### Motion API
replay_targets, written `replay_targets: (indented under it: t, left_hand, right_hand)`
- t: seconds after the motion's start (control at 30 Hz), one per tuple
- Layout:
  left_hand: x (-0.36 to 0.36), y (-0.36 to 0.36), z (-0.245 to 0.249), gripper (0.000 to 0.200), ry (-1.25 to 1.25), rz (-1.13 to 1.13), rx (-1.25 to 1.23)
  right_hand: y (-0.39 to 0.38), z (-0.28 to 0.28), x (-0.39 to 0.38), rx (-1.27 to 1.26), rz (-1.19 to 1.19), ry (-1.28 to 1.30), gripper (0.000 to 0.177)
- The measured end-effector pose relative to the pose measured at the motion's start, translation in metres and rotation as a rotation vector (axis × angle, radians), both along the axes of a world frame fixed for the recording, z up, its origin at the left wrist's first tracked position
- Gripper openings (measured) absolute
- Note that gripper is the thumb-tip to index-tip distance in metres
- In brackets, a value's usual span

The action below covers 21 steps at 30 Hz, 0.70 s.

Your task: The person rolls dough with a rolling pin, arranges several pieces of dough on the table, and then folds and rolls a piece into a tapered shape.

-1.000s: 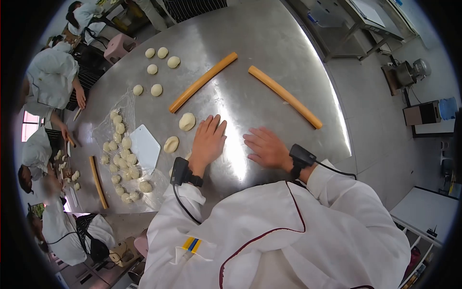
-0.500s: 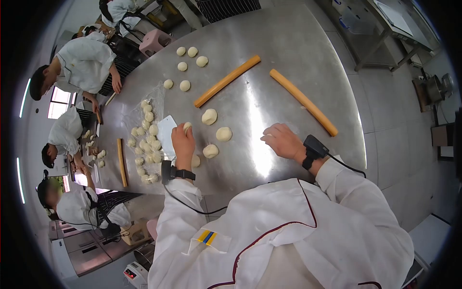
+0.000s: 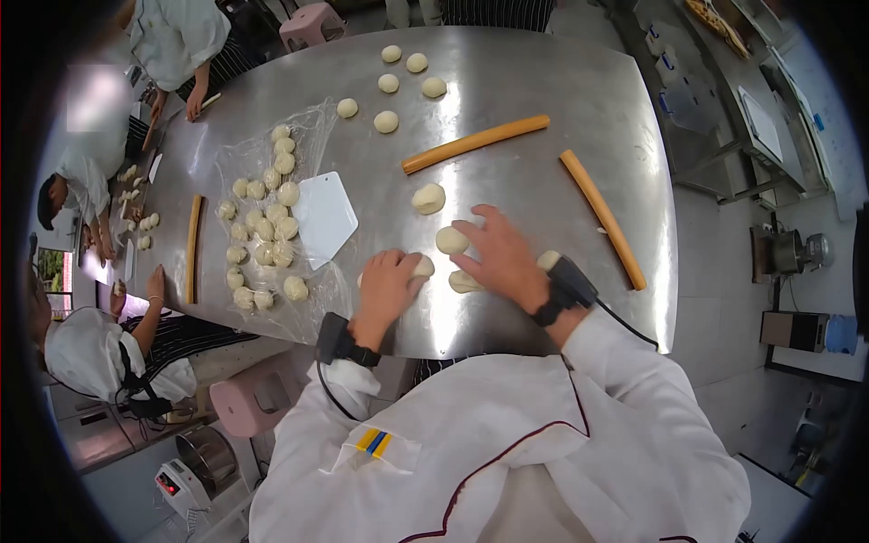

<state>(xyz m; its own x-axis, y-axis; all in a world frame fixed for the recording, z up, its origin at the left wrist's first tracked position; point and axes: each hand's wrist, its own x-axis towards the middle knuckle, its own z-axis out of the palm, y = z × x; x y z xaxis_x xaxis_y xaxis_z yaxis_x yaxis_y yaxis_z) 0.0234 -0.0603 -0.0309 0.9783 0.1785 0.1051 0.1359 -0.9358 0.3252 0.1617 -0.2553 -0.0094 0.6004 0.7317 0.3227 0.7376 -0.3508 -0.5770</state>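
Observation:
My left hand (image 3: pixel 386 288) is low over the steel table, its fingers curled and a dough ball (image 3: pixel 423 266) between thumb and forefinger. Another piece of dough barely shows at this hand's outer side. Just right of it, my right hand (image 3: pixel 505 258) has its thumb and forefinger around a second dough ball (image 3: pixel 451 240), with the other fingers spread. Under that thumb lies a flattish dough piece (image 3: pixel 464 281); one more dough piece (image 3: pixel 548 260) peeks out beside the right wrist. A larger dough ball (image 3: pixel 428 198) rests beyond both hands.
Two wooden rolling pins (image 3: pixel 475 145) (image 3: pixel 604 220) lie ahead and to the right; a third rolling pin (image 3: pixel 194 249) is at left. A white scraper (image 3: pixel 328 220) touches plastic film (image 3: pixel 312 136) bearing many dough balls. Several more balls sit at the back. Co-workers stand along the left side.
My left hand has moved right, away from the scraper, toward the dough. My right hand has moved left onto a dough ball. The camera view has shifted, showing the scraper more fully.

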Motion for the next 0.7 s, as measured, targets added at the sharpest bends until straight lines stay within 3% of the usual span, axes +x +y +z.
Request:
replay_targets:
  t: [0.03, 0.07, 0.13, 0.17, 0.23, 0.27, 0.33, 0.4, 0.43, 0.47, 0.53, 0.57, 0.6, 0.7]
  left_hand:
    - [0.006, 0.010, 0.001, 0.036, 0.110, -0.125, -0.117]
    - [0.007, 0.017, 0.004, 0.036, 0.100, -0.122, -0.127]
    - [0.009, 0.029, 0.037, 0.031, -0.376, 0.054, -0.242]
    - [0.013, 0.042, 0.046, 0.031, -0.386, 0.053, -0.254]
    - [0.015, 0.064, 0.047, 0.039, -0.489, 0.263, -0.352]
    - [0.018, 0.067, 0.034, 0.039, -0.481, 0.286, -0.375]
    - [0.029, 0.074, -0.003, 0.043, -0.212, 0.102, 0.190]
    - [0.021, 0.075, -0.009, 0.053, -0.205, 0.110, 0.216]
    - [0.014, 0.076, 0.007, 0.054, -0.324, 0.151, 0.065]
    - [0.004, 0.074, 0.021, 0.055, -0.434, 0.181, -0.095]
    - [-0.024, 0.062, 0.023, 0.051, -0.321, 0.134, -0.210]
    - [-0.035, 0.058, 0.011, 0.046, -0.133, 0.035, -0.219]
    - [-0.044, 0.054, -0.001, 0.041, 0.060, -0.067, -0.222]
    - [-0.045, 0.055, -0.016, 0.032, -0.114, 0.027, -0.375]
  right_hand:
    - [0.020, 0.004, 0.001, -0.215, 0.037, 0.090, 0.035]
    - [0.029, -0.005, 0.008, -0.226, 0.040, 0.080, 0.035]
    - [0.048, -0.021, 0.016, -0.451, 0.138, 0.129, 0.028]
    - [0.048, -0.018, 0.021, -0.401, 0.162, 0.178, 0.024]
    - [0.068, 0.011, 0.013, 0.098, 0.133, 0.126, 0.023]
    - [0.086, 0.034, 0.005, 0.222, 0.100, 0.166, 0.023]
    - [0.112, 0.074, -0.003, 0.340, 0.080, 0.203, 0.024]
    - [0.127, 0.092, -0.009, 0.544, 0.044, 0.054, 0.025]
    - [0.125, 0.090, -0.009, 0.616, 0.066, -0.018, 0.027]
    - [0.119, 0.082, -0.011, 0.612, 0.057, -0.015, 0.027]
    - [0.101, 0.053, -0.014, 0.513, 0.067, -0.087, 0.028]
    - [0.093, 0.029, -0.007, 0.141, 0.197, -0.072, 0.034]
    - [0.077, 0.016, -0.006, 0.143, 0.194, -0.076, 0.034]
    - [0.038, 0.011, -0.004, 0.028, 0.103, -0.040, 0.038]
